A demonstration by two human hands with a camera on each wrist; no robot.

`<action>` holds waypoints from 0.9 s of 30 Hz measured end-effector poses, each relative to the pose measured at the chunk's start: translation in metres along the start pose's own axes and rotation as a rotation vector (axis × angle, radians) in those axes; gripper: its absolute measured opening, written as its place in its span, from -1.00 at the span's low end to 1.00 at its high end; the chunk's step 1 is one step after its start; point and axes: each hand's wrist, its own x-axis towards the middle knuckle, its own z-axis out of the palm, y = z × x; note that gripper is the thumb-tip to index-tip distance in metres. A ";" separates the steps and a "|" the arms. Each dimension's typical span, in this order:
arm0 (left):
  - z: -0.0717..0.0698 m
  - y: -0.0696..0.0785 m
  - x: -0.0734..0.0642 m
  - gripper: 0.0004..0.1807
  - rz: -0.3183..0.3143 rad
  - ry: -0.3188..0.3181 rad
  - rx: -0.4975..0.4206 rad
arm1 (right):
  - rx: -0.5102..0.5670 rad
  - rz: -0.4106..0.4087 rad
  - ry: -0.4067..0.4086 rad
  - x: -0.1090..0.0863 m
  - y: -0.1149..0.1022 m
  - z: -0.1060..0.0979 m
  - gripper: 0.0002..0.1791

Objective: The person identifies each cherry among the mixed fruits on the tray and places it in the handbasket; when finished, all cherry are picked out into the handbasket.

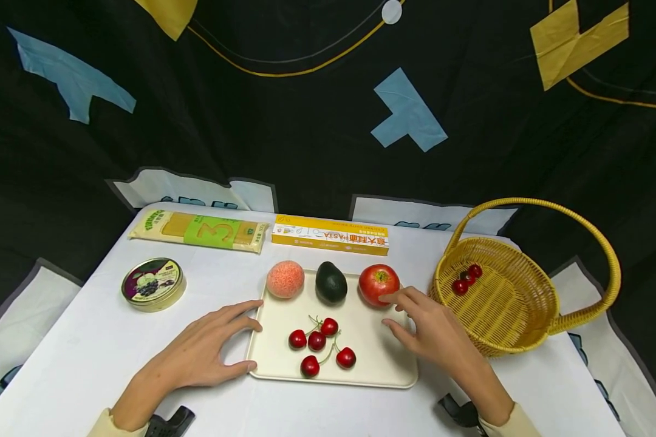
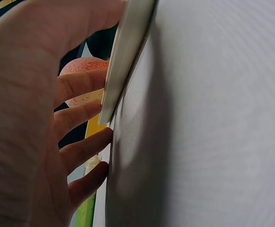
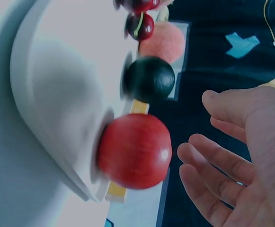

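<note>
Left hand (image 1: pixel 199 349), wide, touches the tray's edge (image 1: pixel 252 347); right hand (image 1: pixel 437 331), spread (bare tray alongside), flanks the apple (image 1: pixel 378 283).

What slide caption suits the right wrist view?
Right hand near a round red fruit and a dark-green oval avocado on a cream rectangular tray.

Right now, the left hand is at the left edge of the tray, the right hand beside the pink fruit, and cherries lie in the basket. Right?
Not quite: the right hand is beside the red apple, not the pink fruit, as the head view shows. The left hand is at the left edge of the tray, and cherries lie in the basket.
</note>
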 end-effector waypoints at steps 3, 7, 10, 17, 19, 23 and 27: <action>0.000 0.000 0.001 -0.45 0.001 0.000 -0.001 | 0.007 -0.029 0.000 0.000 -0.004 0.003 -0.54; -0.001 0.000 0.001 -0.45 -0.004 -0.001 -0.002 | 0.024 -0.063 -0.008 -0.001 -0.010 0.009 -0.55; -0.002 0.001 0.000 -0.46 -0.011 -0.008 -0.007 | 0.045 -0.075 -0.039 -0.004 -0.015 0.014 -0.55; 0.000 0.002 0.001 -0.46 -0.018 -0.015 -0.013 | 0.070 -0.103 -0.125 -0.009 -0.025 0.025 -0.61; 0.000 0.002 0.000 -0.45 -0.020 -0.015 -0.013 | 0.079 -0.104 -0.149 -0.010 -0.028 0.028 -0.62; -0.001 0.002 0.000 -0.45 -0.025 -0.022 -0.015 | 0.104 -0.105 -0.205 -0.011 -0.032 0.032 -0.64; -0.001 0.002 0.000 -0.46 -0.020 -0.020 -0.015 | 0.122 -0.127 -0.242 -0.012 -0.037 0.036 -0.65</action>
